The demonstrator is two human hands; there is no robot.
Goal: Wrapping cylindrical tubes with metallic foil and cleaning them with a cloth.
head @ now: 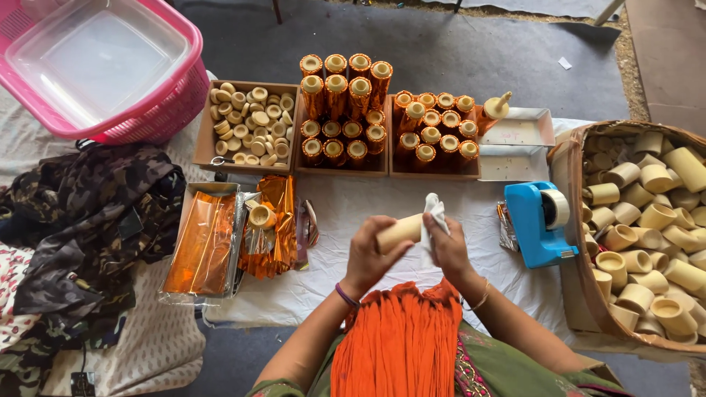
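Clearly, the left hand (365,254) has its fingers clamped round a pale bamboo tube (399,232), while the right hand (448,246) pinches a white cloth (434,213) against the tube's end, above the white sheet (368,198). A loose grip could let the tube slip and roll toward the orange foil sheets (202,246). It looks smooth, bare, unwrapped.

I see bare white cloth (368,198) left of the blue tape holder (539,223); boxes of tubes (342,117) block behind.
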